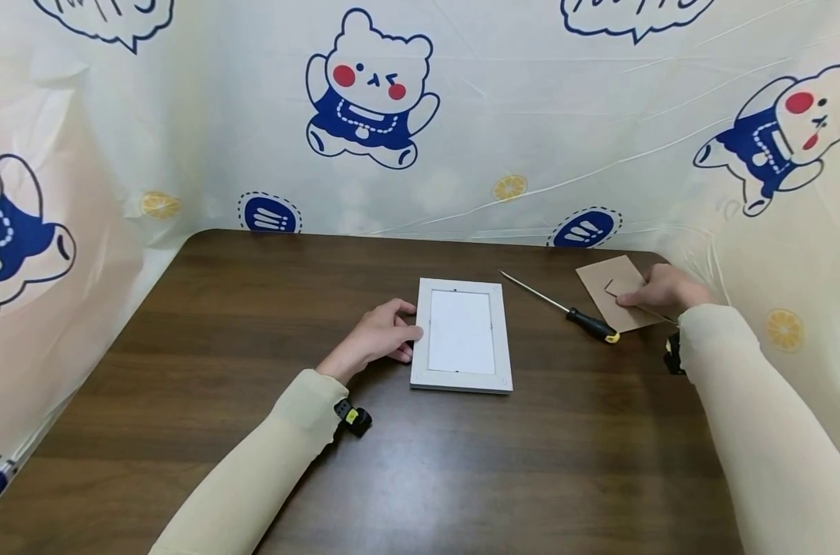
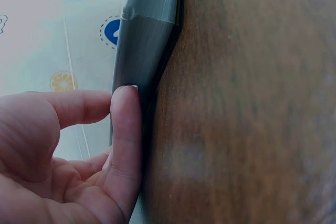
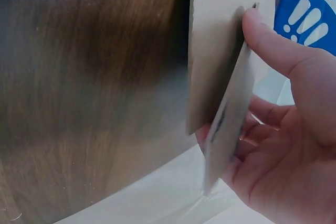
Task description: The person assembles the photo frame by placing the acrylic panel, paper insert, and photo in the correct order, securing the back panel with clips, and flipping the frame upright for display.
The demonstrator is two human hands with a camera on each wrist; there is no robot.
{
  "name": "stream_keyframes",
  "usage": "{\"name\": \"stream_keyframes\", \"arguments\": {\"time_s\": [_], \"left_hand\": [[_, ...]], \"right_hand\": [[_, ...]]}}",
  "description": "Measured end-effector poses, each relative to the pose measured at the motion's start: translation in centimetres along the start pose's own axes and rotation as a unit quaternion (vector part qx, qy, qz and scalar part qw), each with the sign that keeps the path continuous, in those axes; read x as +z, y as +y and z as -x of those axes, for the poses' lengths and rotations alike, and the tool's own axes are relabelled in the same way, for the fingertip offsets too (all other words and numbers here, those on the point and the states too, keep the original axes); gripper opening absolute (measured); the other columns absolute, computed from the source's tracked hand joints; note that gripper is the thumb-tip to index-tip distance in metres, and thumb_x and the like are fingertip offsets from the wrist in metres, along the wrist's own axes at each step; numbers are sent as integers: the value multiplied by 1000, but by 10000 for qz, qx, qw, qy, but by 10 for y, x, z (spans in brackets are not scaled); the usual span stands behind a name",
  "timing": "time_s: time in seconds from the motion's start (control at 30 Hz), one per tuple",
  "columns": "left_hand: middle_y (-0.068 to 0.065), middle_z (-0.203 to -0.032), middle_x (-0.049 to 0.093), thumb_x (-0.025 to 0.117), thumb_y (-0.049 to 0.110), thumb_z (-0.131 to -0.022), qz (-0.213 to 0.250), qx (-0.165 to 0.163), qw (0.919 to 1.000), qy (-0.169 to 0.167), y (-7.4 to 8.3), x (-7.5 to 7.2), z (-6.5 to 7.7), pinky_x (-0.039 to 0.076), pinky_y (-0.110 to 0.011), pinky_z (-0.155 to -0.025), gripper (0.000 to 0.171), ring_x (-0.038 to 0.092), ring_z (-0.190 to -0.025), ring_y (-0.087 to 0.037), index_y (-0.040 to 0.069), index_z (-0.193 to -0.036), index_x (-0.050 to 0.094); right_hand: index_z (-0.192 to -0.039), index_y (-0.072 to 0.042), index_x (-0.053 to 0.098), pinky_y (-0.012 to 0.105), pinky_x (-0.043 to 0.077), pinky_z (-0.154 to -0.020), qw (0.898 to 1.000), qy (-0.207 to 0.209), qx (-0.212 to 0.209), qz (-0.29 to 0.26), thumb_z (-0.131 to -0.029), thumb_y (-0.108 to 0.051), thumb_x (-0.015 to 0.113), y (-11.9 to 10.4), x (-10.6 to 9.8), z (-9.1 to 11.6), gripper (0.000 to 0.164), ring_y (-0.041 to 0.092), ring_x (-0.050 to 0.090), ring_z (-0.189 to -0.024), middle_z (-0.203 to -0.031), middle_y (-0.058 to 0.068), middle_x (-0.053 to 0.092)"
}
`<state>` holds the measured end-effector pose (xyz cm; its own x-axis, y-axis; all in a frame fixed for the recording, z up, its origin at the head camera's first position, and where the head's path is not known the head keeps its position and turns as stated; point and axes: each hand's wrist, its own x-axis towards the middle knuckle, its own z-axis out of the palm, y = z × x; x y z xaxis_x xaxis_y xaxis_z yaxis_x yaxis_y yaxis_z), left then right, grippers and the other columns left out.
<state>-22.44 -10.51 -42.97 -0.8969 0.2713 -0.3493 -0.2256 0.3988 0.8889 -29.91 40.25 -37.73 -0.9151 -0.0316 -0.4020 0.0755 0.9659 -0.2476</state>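
Holding the middle white frame (image 1: 462, 335) by its left edge is the left hand (image 1: 378, 331); far right, the right hand (image 1: 659, 288) pinches the brown board (image 1: 618, 315). Both look light and stiff; hold edges.

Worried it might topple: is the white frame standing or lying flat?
Lying flat: in the head view, the white frame faces upward on the table.

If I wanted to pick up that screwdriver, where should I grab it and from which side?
The screwdriver is probably best taken by its black handle, from above, coming from the near right. The handle is thicker than the slim shaft and points that way. The right hand is closer, but holds a cardboard panel.
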Motion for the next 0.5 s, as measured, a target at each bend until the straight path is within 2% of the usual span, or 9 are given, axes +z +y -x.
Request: {"name": "stream_keyframes", "arguments": {"time_s": [0.1,0.2,0.33,0.43,0.5], "left_hand": [[-16,-105,63,68,11,-100,92,18,10000,-35,0,0,0,65,-29,-66,53,67,-66,-17,4,-149,50],[-16,-105,62,67,10,-99,165,29,9998,-63,1,0,1,65,-30,-67,53,67,-67,-17,3,-149,49],[-16,-106,62,67,10,-99,157,31,9999,-54,2,0,3,65,-30,-67,53,67,-67,-17,3,-149,50],[-16,-106,62,67,10,-99,152,56,9999,-60,0,0,1,65,-30,-67,54,66,-67,-17,3,-149,50],[-16,-106,63,67,11,-99,141,59,9999,-67,0,-1,1,65,-30,-67,54,67,-67,-17,3,-150,50]], "right_hand": [[-127,24,49,63,50,-96,9999,0,-113,-82,-98,-49,72,2,-4,3,81,48,55,-106,-118,40,56],[-136,26,41,65,47,-101,9992,34,-258,-316,-102,-41,69,1,-8,6,79,52,52,-113,-129,44,51],[-135,22,42,47,50,-87,9952,109,-518,-827,-107,-26,65,-3,-14,11,61,44,52,-106,-124,38,53],[-130,19,46,34,48,-75,9923,297,-724,-956,-106,-22,66,-10,-21,15,51,35,55,-95,-111,27,57],[-125,16,47,32,46,-69,9914,468,-808,-914,-106,-22,67,-18,-25,18,47,30,54,-88,-101,21,57]]}}
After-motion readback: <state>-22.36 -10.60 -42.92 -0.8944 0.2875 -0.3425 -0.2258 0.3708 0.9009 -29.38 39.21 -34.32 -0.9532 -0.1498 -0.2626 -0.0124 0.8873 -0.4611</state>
